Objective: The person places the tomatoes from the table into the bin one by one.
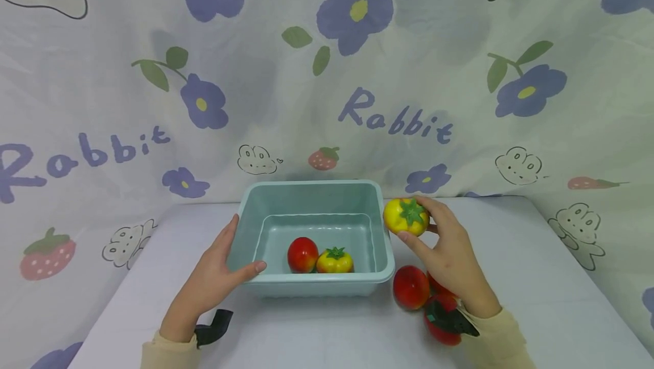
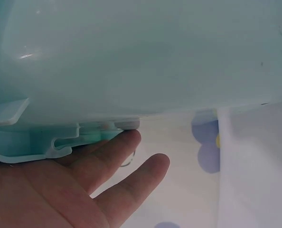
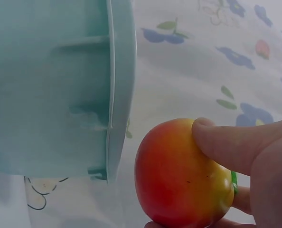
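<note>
A light blue-green plastic bin (image 1: 311, 286) stands on the white-covered table. My left hand (image 1: 212, 272) grips its front left corner, the thumb over the rim and the fingers along the outer left wall. In the left wrist view, two straight fingers (image 2: 131, 187) show below the rim. My right hand (image 1: 452, 255) pinches a toy persimmon (image 1: 397, 217) between thumb and fingers, right at the bin's right rim. Its yellow top has a green star-shaped calyx; the right wrist view shows a red underside (image 3: 164, 173). Inside the bin lie a red toy fruit (image 1: 302, 254) and a yellow toy persimmon (image 1: 335, 261).
Several red toy fruits lie right of the bin, one (image 1: 411, 288) close to its wall and another (image 1: 440, 323) nearer me, partly hidden by the right wrist strap (image 1: 452, 318). Behind the table hangs a printed cloth (image 1: 296, 102) with flowers and rabbits.
</note>
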A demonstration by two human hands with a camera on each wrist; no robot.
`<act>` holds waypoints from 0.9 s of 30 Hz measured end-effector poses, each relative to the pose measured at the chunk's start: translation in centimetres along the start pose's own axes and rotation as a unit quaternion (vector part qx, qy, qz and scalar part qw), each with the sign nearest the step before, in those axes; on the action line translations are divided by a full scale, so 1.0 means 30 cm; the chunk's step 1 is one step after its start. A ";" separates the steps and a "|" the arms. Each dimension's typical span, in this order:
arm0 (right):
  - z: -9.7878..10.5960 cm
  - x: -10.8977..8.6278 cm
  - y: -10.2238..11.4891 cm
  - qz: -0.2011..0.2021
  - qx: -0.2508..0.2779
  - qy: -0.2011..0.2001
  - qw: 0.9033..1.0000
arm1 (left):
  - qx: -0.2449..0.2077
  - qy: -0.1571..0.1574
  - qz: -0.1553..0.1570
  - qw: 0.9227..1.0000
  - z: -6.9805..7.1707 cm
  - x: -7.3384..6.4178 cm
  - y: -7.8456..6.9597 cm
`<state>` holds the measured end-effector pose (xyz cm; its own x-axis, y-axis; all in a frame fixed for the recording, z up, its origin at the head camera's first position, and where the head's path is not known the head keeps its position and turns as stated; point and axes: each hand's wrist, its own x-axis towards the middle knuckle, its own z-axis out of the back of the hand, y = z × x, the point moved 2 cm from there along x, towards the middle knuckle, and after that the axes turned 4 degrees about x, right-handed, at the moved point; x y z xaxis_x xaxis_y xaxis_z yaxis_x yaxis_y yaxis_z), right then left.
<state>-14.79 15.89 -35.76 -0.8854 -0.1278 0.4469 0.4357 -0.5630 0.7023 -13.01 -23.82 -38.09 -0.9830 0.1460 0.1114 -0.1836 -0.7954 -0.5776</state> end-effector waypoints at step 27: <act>-0.063 -0.031 0.072 0.066 0.025 0.031 0.997 | 0.001 -0.003 -0.003 1.000 -0.002 -0.001 0.001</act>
<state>-13.35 13.25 -35.71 -0.8273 -0.2489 0.5036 0.5555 -0.4958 0.6675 -12.98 -23.82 -38.17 -0.9819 0.1471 0.1194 -0.1892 -0.7959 -0.5751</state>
